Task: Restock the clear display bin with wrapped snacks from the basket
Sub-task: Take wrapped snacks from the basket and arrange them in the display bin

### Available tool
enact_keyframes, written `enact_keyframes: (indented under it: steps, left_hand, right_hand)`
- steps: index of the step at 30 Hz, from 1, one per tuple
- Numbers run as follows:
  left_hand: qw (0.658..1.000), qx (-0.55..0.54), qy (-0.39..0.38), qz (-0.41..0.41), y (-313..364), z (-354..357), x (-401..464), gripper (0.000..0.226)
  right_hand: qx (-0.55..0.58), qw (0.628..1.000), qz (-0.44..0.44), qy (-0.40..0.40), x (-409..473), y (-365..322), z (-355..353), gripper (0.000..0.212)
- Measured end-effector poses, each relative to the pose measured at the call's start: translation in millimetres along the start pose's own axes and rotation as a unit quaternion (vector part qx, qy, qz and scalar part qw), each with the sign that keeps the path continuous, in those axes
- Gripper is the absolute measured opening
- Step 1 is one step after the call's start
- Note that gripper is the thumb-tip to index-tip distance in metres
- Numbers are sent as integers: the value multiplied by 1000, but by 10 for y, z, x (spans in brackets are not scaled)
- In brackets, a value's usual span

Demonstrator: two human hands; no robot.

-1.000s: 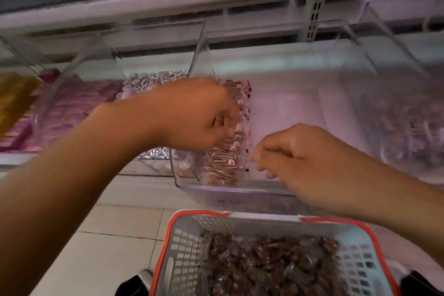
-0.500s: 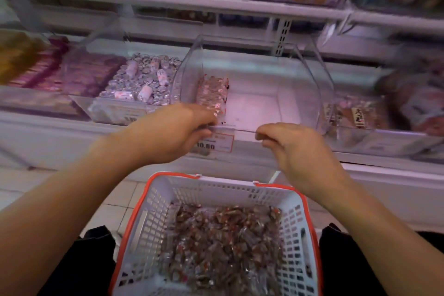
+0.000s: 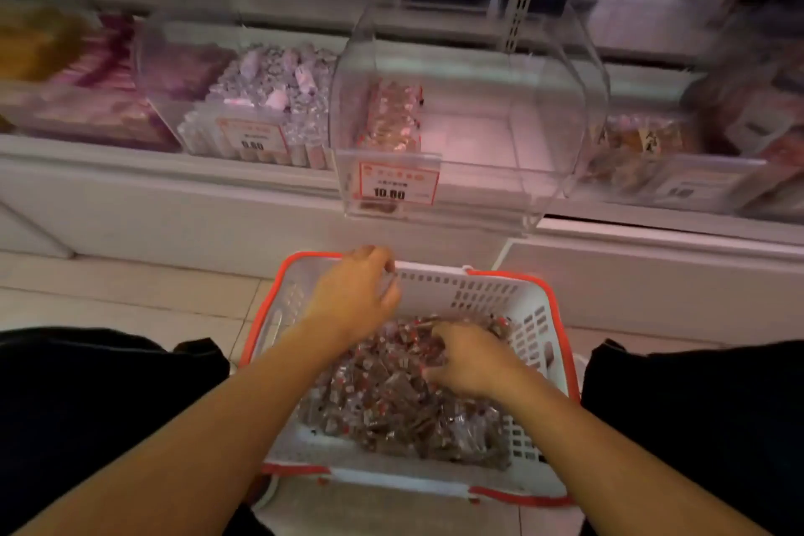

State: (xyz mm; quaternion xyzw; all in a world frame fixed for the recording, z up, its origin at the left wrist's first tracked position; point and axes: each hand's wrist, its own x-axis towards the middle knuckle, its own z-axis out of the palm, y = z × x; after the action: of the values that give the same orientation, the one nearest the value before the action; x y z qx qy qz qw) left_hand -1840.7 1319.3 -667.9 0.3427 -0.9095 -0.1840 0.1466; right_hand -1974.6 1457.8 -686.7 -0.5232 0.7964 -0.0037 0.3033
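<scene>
Snacks (image 3: 391, 400) lie heaped in the basket (image 3: 439, 289) below the nearly bare clear bin (image 3: 470, 109); left hand (image 3: 354, 296), loosely curled and empty, hovers by the far rim, right hand (image 3: 472, 361) clutches wrappers to gather a handful

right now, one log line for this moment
phase: pickup | left hand: over basket | right hand: in wrapped snacks | display bin: mostly empty
</scene>
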Motion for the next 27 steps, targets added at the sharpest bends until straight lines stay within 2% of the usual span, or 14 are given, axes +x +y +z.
enact_keyframes:
  steps: [1, 3, 4, 6, 8, 11, 13, 15, 16, 19, 21, 23, 25, 27]
  left_hand:
    - [990, 29, -116, -77, -125, 286, -143, 36]
    - [943, 24, -259, -207, -404, 796, -464, 57]
    - [918, 30, -309, -248, -522, 1031, -650, 66]
    - [874, 64, -398, -274, -672, 1411, -936, 77]
    - [852, 47, -432, -293, -718, 1661, -1032, 75]
    - [858, -76, -355, -363, -770, 1947, -1032, 76]
    - [846, -172, -356, -359, -767, 2111, -1031, 56]
    - [832, -224, -366, -352, -811, 2250, -1059, 32]
    - [827, -233, -366, -358, -832, 2295, -1068, 34]
    - [818, -254, -366, -363, -874, 2353, -1039, 55]
    - [793, -320, -306, -417, -848, 2353, -978, 61]
    - [760, -365, -253, -475, -794, 2343, -874, 56]
    - [759, -378, -229, -478, -766, 2376, -778, 49]
    - [779, -369, -195, -469, -732, 2409, -737, 42]
  right_hand:
    - [0, 997, 49, -64, 90, 128, 214, 65]
    - [4, 986, 135, -100, 234, 404, 628, 94]
    - [13, 980, 167, -109, 277, 528, 814, 105]
    - [48, 970, 201, -130, 361, 701, 1138, 124]
    - [99, 968, 197, -122, 477, 792, 1346, 135]
    - [194, 961, 170, -95, 671, 802, 1604, 144]
    - [176, 966, 153, -115, 736, 711, 1798, 143]
    - [129, 975, 146, -105, 776, 646, 1982, 137]
    - [125, 977, 147, -91, 793, 638, 2043, 133]
    - [157, 978, 119, -62, 859, 692, 2038, 107]
    - [180, 978, 92, -43, 899, 740, 1975, 79]
    - [186, 978, 85, -25, 908, 748, 1923, 56]
    - [201, 976, 83, -12, 899, 735, 1929, 48]
    - [230, 970, 79, 13, 870, 711, 1946, 45]
